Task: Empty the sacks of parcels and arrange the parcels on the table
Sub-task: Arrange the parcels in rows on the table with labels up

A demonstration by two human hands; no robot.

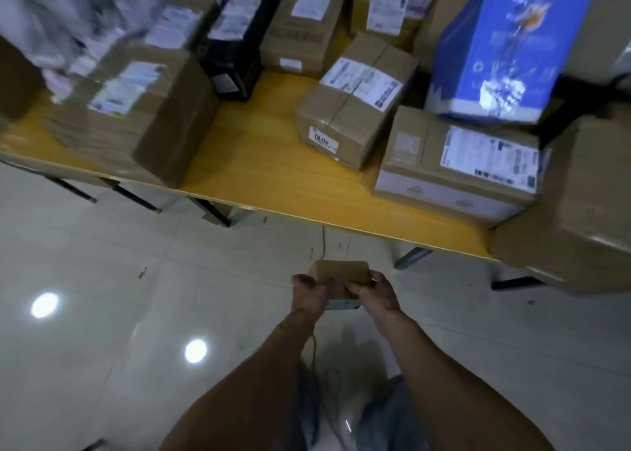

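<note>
A small brown cardboard parcel (pixel 342 275) is held in front of me above the floor, short of the table's front edge. My left hand (pixel 308 292) grips its left end and my right hand (pixel 373 293) grips its right end. The yellow table (pixel 269 174) carries several parcels: a large brown box (pixel 136 116) at the left, a black box (pixel 235 37), a labelled brown box (pixel 355 102) in the middle, a flat labelled carton (pixel 461 167) at the right and a blue box (pixel 502 51) stacked above it. No sack is in view.
A big brown carton (pixel 580 218) overhangs the table's right end. More boxes (pixel 304 27) line the back. A bare strip of table top lies between the large left box and the middle box. Glossy tiled floor (pixel 102 280) and black table legs (pixel 211 211) lie below.
</note>
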